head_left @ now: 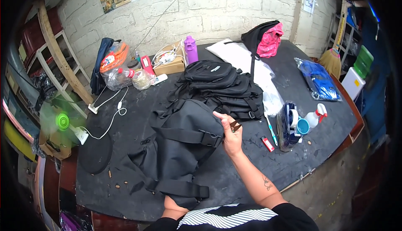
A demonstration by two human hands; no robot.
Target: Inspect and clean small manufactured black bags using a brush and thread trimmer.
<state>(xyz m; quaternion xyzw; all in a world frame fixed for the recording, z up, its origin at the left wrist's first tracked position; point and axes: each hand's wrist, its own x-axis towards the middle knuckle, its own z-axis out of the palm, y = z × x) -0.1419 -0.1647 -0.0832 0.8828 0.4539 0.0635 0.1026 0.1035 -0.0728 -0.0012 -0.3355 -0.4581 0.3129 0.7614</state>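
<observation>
Black fabric makes up the bag point(178, 120) being handled, which lies slumped on the dark table point(234, 180), near its front edge, its wide straps trailing toward six and seven o'clock. Taking that bag as the middle of the dial, the person's right hand point(233, 136) sits at three o'clock, against the bag's edge near a buckle point(210, 139); its fingers grasp a small dark pointed tool point(236, 126), the index finger stretched out along the fabric. The left hand point(173, 206) comes in at six o'clock, mostly hidden beneath a strap (only a little by the wrist shows); whether its fingers clench anything, one cannot tell.

At one o'clock a black backpack point(213, 72) lies just beyond the bag; farther out that way is a pink and black bag point(270, 41). A purple bottle point(191, 51) stands at twelve, beside a cardboard box point(171, 67) bearing white cable; a clear bottle with a red cap point(120, 70) lies at eleven. Toward three o'clock are a toothbrush point(271, 131), a red and white item point(267, 144), a tape roll point(293, 116) and a white spray bottle point(312, 118); a blue wrapped package point(319, 80) lies at two.
</observation>
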